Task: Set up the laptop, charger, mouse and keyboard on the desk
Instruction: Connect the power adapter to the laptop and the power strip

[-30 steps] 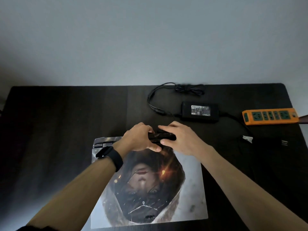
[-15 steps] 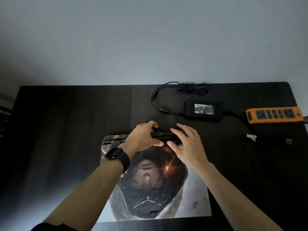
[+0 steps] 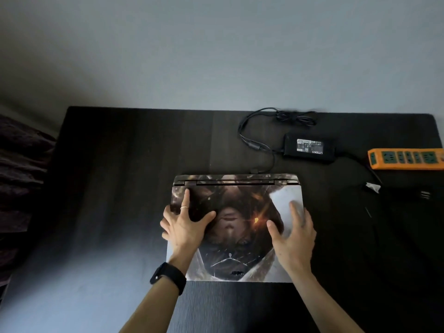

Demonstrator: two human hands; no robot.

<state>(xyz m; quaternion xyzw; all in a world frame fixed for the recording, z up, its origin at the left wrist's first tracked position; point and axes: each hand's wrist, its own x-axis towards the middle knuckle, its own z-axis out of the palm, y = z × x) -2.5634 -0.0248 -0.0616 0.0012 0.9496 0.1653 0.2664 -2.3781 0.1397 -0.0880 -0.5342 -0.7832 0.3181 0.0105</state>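
On desk, mid-front: laptop (image 3: pixel 240 236) lies shut, lid up, hinge edge away from the person, front edge twd them.
Lid: covered w/ a printed artwork skin, upside down from this view; small dark logo near front edge, too small to read.
L hand (image 3: pixel 185 227): flat on lid's left part, fingers spread and straight, nothing gripped; outer fingers hang over lid's L edge. Ring (image 3: pixel 184 207) on forefinger, black watch (image 3: pixel 168 276) on wrist.
R hand (image 3: pixel 294 234): flat on lid's right part, fingers straight and relaxed, nothing gripped; fingertips blurred, close to lid's R edge.
Desk (image 3: pixel 120 188): dark wood grain; far edge meets grey wall (image 3: pixel 216 56).
Room L: open desk top runs from laptop's L side to desk's L edge; dark cloth (image 3: pixel 21 176) past that edge.
Room front: strip of desk btwn laptop's front edge and the person.
Room R: narrower; black plug (image 3: pixel 424 194) and white tag (image 3: pixel 373 187) lie there.
Charger (image 3: pixel 308 147): black brick behind laptop's R corner, apart from it; label reads "LITEON", inverted; rest of print too small.
Cable (image 3: pixel 293 117): loose coil at far edge; one end reaches laptop's back edge, plugged in or not, can't tell.
Power strip (image 3: pixel 406 158): orange, green sockets, at desk's R edge, cut off by frame.
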